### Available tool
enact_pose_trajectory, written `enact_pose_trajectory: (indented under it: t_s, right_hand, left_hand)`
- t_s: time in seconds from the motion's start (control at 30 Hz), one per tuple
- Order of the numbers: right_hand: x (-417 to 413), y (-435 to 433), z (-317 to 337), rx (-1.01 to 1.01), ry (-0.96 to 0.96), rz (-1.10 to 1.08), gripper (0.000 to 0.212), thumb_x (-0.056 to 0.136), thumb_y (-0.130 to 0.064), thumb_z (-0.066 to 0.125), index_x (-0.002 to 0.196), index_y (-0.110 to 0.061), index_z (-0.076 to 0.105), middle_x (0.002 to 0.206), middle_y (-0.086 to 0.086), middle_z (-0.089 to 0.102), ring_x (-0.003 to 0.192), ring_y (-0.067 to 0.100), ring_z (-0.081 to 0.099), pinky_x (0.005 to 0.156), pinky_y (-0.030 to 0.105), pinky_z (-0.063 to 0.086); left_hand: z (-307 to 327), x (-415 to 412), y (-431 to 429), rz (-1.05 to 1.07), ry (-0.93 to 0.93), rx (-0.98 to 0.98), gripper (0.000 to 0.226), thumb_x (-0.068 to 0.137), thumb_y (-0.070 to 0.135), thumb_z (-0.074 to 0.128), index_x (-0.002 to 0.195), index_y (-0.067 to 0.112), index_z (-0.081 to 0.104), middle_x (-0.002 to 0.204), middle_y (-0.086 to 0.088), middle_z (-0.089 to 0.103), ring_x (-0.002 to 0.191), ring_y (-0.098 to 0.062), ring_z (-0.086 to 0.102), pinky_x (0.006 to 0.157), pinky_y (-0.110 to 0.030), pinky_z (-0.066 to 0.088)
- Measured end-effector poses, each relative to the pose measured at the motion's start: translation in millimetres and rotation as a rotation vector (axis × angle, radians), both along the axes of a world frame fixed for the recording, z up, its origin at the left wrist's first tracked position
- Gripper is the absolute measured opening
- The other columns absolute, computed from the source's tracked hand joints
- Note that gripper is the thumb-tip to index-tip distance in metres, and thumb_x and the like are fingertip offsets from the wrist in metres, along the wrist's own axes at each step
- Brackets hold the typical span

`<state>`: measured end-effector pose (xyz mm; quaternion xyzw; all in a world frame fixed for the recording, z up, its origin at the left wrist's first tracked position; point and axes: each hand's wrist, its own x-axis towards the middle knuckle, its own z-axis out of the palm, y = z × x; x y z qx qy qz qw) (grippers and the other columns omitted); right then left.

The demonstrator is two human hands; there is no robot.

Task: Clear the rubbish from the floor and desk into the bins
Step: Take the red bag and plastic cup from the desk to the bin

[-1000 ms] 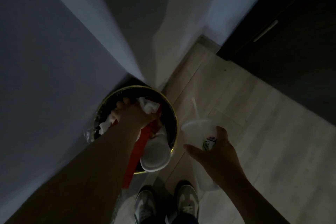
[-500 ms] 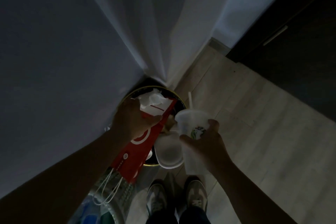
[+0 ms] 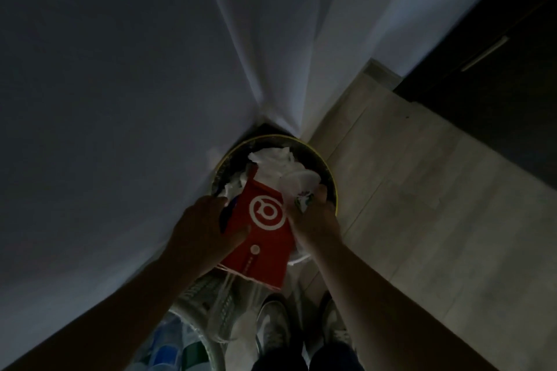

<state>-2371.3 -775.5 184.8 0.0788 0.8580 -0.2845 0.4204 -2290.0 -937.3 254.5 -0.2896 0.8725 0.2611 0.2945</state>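
Right over the round bin [image 3: 271,136] with the yellowish rim lies the red paper bag [image 3: 265,229]. It is flat, it carries a white ring-shaped logo, and its thin string handles hang from the near end. The far end of the bag points into the bin, where crumpled white tissue [image 3: 274,163] already fills the top. Just beside the bag, on its right, is a clear plastic cup [image 3: 298,187] with a lid and a small green and purple print. It is tilted, with the lid toward the tissue.

The left hand [image 3: 202,229] holds the bag by its left edge. Its grip is closed, with the thumb across the red face and the fingers hidden behind. The right hand [image 3: 316,220] has its grip closed around the body of the cup, with the fingers wrapped over the print. Both forearms reach forward and down.

Nearer to the person stands a white mesh bin [image 3: 205,289], and a pair of light shoes [image 3: 272,328] is on the pale wooden floor [image 3: 422,190]. A pale curtain [image 3: 271,39] hangs behind the round bin. The picture is very dark.
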Motion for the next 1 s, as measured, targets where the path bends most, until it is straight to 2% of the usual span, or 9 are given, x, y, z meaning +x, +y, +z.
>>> enact_pose_trajectory:
  t_s: [0.1, 0.23, 0.3, 0.43, 0.5, 0.6, 0.73, 0.9, 1.0]
  right_hand:
    - [-9, -11, -11, 0.078, -0.041, -0.083, 0.090, 0.088, -0.048, 0.058, 0.150, -0.008, 0.006, 0.142, 0.022, 0.033, 0.123, 0.039, 0.047, 0.095, 0.048, 0.049]
    - [-12, -17, -1, 0.316, 0.091, 0.144, 0.093, 0.086, -0.064, 0.050, 0.146, -0.001, 0.019, 0.143, 0.019, 0.034, 0.127, 0.031, 0.040, 0.100, 0.042, 0.043]
    - [-7, -11, 9, 0.271, 0.153, 0.178, 0.097, 0.083, -0.067, 0.053, 0.148, -0.004, 0.018, 0.143, 0.016, 0.031, 0.127, 0.030, 0.036, 0.100, 0.041, 0.042]
    - [1, 12, 27, 0.118, 0.170, 0.095, 0.105, 0.078, -0.066, 0.061, 0.151, -0.010, 0.011, 0.143, 0.013, 0.030, 0.127, 0.027, 0.037, 0.099, 0.043, 0.046]
    - [2, 23, 41, 0.095, 0.151, 0.073, 0.099, 0.078, -0.064, 0.062, 0.149, -0.011, 0.018, 0.139, 0.013, 0.034, 0.123, 0.026, 0.042, 0.094, 0.042, 0.049]
    - [2, 41, 70, 0.094, 0.156, 0.115, 0.076, 0.080, -0.054, 0.065, 0.137, -0.012, 0.035, 0.127, 0.010, 0.044, 0.107, 0.021, 0.051, 0.083, 0.037, 0.054]
    - [0, 57, 133, 0.127, 0.151, 0.266, 0.065, 0.083, -0.047, 0.066, 0.133, -0.015, 0.040, 0.124, 0.007, 0.047, 0.103, 0.018, 0.051, 0.075, 0.027, 0.047]
    - [-11, 65, 250, 0.159, 0.207, 0.506, 0.057, 0.084, -0.042, 0.067, 0.130, -0.018, 0.043, 0.124, 0.004, 0.049, 0.110, 0.018, 0.051, 0.082, 0.026, 0.045]
    - [-23, 61, 333, 0.170, 0.251, 0.664, 0.061, 0.086, -0.043, 0.064, 0.136, -0.018, 0.039, 0.132, 0.004, 0.046, 0.118, 0.018, 0.049, 0.092, 0.028, 0.044]
  left_hand:
    - [-4, 1, 1, -0.035, -0.013, -0.017, 0.068, 0.081, 0.060, 0.059, 0.130, 0.015, 0.046, 0.130, -0.005, 0.048, 0.114, -0.019, 0.049, 0.091, -0.026, 0.036]
    - [-1, -1, 5, -0.027, 0.015, -0.016, 0.067, 0.082, 0.060, 0.058, 0.132, 0.015, 0.046, 0.134, -0.007, 0.046, 0.119, -0.021, 0.048, 0.089, -0.025, 0.035]
    - [5, -2, 7, -0.020, 0.032, -0.013, 0.060, 0.085, 0.052, 0.061, 0.130, 0.015, 0.048, 0.132, -0.007, 0.047, 0.116, -0.019, 0.050, 0.085, -0.022, 0.034]
    - [20, -5, 8, -0.036, 0.084, -0.019, 0.055, 0.084, 0.050, 0.063, 0.123, 0.013, 0.052, 0.123, -0.006, 0.051, 0.103, -0.016, 0.053, 0.081, -0.023, 0.040]
    - [31, -8, 10, -0.042, 0.099, -0.023, 0.054, 0.084, 0.049, 0.063, 0.123, 0.012, 0.053, 0.121, -0.007, 0.052, 0.103, -0.018, 0.055, 0.081, -0.024, 0.041]
    - [55, -11, 15, -0.058, 0.116, -0.029, 0.055, 0.084, 0.049, 0.063, 0.124, 0.012, 0.053, 0.121, -0.008, 0.053, 0.104, -0.018, 0.056, 0.081, -0.023, 0.041]
    - [102, -8, 19, -0.109, 0.110, -0.033, 0.058, 0.083, 0.051, 0.063, 0.127, 0.014, 0.051, 0.123, -0.006, 0.054, 0.106, -0.018, 0.057, 0.084, -0.024, 0.043]
    - [198, -8, 19, -0.241, 0.058, -0.088, 0.059, 0.082, 0.056, 0.060, 0.126, 0.017, 0.051, 0.123, -0.005, 0.055, 0.107, -0.019, 0.056, 0.081, -0.024, 0.042]
    - [272, -12, 13, -0.343, 0.048, -0.150, 0.056, 0.083, 0.057, 0.057, 0.124, 0.020, 0.049, 0.120, -0.004, 0.053, 0.104, -0.019, 0.054, 0.084, -0.027, 0.046]
